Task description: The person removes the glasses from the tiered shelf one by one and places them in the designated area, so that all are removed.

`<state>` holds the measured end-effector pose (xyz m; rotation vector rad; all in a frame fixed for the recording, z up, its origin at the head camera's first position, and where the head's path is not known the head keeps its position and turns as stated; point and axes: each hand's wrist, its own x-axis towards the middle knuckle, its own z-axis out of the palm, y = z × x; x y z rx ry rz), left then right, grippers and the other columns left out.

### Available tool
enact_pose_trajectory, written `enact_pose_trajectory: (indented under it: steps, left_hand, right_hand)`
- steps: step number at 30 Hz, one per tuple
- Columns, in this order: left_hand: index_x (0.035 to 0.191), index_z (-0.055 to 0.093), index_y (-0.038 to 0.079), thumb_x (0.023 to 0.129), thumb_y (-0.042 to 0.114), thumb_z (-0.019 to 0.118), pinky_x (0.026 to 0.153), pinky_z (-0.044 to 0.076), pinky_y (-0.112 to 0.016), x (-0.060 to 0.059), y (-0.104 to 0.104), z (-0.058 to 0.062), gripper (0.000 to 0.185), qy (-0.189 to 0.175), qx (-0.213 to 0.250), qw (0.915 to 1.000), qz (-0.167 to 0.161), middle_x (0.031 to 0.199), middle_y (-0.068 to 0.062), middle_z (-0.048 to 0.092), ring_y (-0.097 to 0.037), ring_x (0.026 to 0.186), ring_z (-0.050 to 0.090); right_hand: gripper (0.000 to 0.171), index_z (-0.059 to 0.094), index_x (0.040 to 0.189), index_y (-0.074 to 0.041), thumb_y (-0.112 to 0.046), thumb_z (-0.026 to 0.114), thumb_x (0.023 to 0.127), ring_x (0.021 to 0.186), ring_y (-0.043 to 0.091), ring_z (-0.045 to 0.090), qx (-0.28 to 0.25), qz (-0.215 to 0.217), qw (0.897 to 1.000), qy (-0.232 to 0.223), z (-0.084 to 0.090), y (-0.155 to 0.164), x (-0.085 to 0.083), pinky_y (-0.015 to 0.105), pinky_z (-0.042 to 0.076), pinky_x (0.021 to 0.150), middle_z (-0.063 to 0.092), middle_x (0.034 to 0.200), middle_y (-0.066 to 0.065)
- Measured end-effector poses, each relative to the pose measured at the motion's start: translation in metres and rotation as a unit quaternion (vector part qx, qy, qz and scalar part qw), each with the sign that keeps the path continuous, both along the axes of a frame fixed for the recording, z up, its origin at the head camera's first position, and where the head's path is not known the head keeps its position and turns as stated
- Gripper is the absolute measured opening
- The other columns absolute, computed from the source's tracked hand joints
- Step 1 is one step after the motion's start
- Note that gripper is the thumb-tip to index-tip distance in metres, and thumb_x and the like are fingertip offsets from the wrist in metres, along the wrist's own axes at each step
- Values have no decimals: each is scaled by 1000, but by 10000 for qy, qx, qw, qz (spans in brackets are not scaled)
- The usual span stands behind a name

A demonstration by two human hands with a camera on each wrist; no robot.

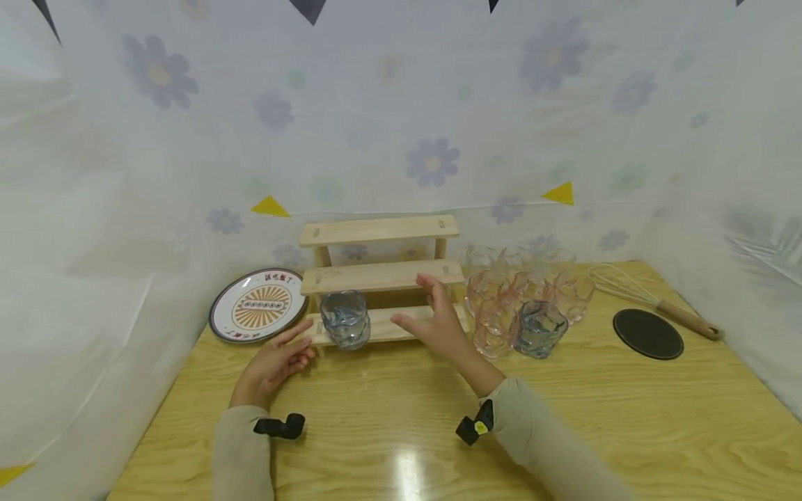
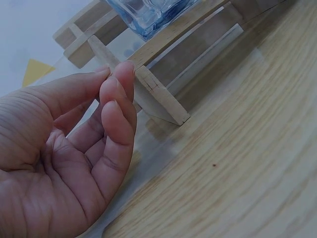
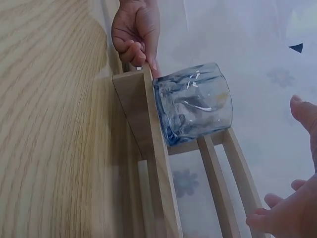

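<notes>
A three-step wooden shelf stands at the back of the table. On the left part of its lowest step sits a blue-tinted glass tumbler, upright, also large in the right wrist view. My left hand pinches the left end of that lowest step between thumb and fingers, beside the tumbler; the left wrist view shows the fingertips right at the board's end. My right hand is held over the right part of the shelf, thumb and fingers apart, nothing between them.
Right of the shelf, several clear and pinkish tumblers stand close together with another blue tumbler in front. Farther right lie a whisk and a round black mat. A patterned plate is left of the shelf.
</notes>
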<state>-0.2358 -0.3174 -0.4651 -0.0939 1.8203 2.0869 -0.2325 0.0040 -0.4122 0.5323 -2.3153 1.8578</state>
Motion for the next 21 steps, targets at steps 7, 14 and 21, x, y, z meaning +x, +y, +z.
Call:
enact_pose_trajectory:
  steps: [7,14,21]
  left_hand:
    - [149,29,12,96,15,56,56,49,-17,-1,-2,-1,60,-40,70,10000,-2,72,3,66,-5,59,57]
    - [149,31,14,96,15,56,57,49,-17,-2,-1,-2,58,-72,-40,9999,65,72,3,66,-5,60,57]
    - [150,28,12,97,15,55,59,50,-18,-3,-1,-2,60,43,-98,9999,-42,74,2,66,-5,62,58]
  right_hand:
    - [93,16,150,-7,-21,77,81,139,29,24,157,446,9982,-362,-2,-33,-2,49,20,112,24,151,15]
    - [94,19,150,-11,-29,78,79,137,26,28,286,605,9966,-489,-5,-56,-2,49,26,110,28,149,13]
    - [96,19,149,-8,-36,78,79,132,32,33,447,663,9962,-353,-8,-71,-1,53,32,105,31,144,18]
